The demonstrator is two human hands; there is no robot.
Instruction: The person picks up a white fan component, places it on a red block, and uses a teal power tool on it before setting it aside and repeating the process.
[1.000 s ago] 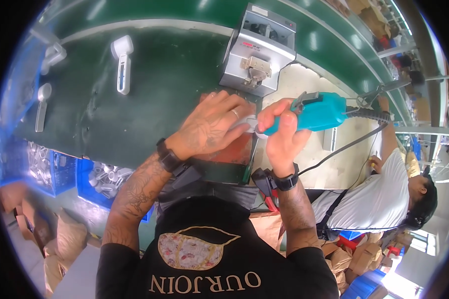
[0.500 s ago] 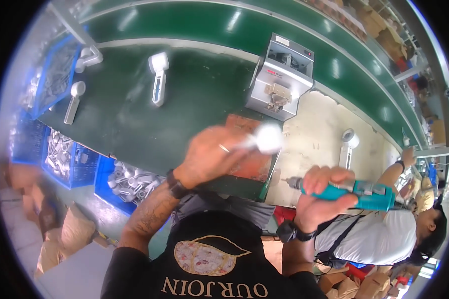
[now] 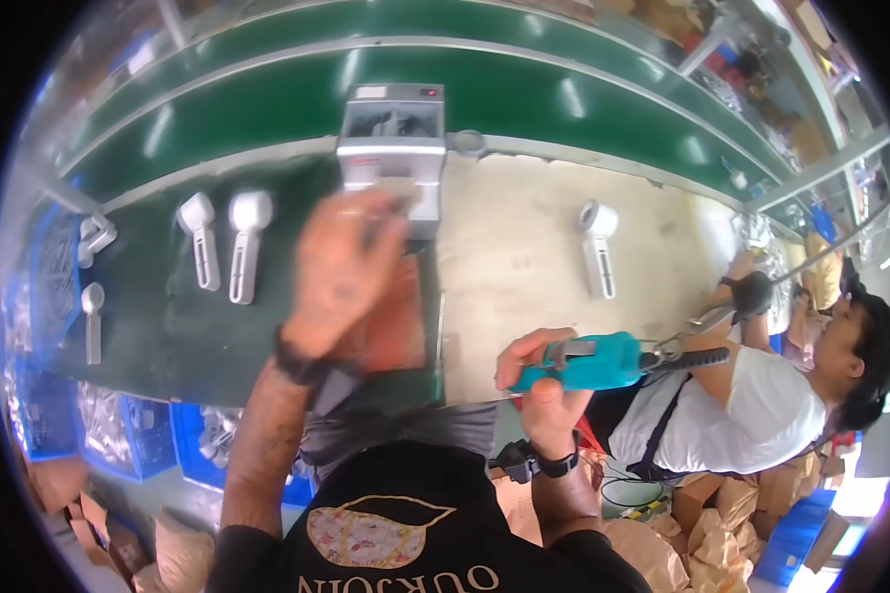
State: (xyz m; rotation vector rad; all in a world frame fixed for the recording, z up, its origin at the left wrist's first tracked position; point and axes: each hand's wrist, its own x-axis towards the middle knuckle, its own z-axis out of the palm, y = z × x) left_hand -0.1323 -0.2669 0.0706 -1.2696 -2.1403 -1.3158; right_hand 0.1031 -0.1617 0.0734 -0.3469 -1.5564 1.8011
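Note:
In my right hand (image 3: 549, 385) I grip a teal electric screwdriver (image 3: 598, 362), held level over the front edge of the bench, its cable running off to the right. My left hand (image 3: 346, 262) reaches up to the front of a grey box-shaped screw feeder (image 3: 393, 128). Its fingers are smeared by motion and partly hide the outlet, so whether they pinch anything does not show. Left of that hand, a white round-headed piece with a slotted handle (image 3: 245, 247) lies on the green mat, with a similar white piece (image 3: 200, 240) beside it.
A reddish-brown pad (image 3: 400, 321) lies under my left forearm. Another white piece (image 3: 598, 247) rests on the pale board (image 3: 514, 257); a smaller one (image 3: 92, 321) is far left. Blue crates (image 3: 124, 435) of white parts stand below. A co-worker (image 3: 722, 415) works at the right.
The white piece from my left hand now lies on the mat, and that hand has gone to the screw feeder. My right hand's screwdriver has swung to point leftward and down. The view has turned right.

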